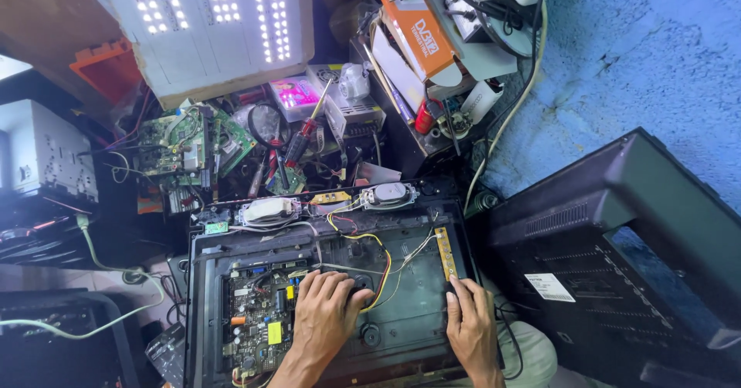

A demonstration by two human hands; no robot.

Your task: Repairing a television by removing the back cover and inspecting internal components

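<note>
Resting flat, left hand [324,318] on television chassis [409,311], right hand [469,328] seemingly gripping edge

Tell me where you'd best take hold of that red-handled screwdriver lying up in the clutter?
Probably by the red handle of the screwdriver, coming from above. It lies slanted on top of the clutter with the handle as its thickest exposed part, while the thin shaft points up toward the pink box. Both hands rest far below it.

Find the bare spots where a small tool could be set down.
Bare panel lies between the left hand and right hand, below the yellow wires. The blue floor by the black cover is open. The bench above is crowded.
</note>
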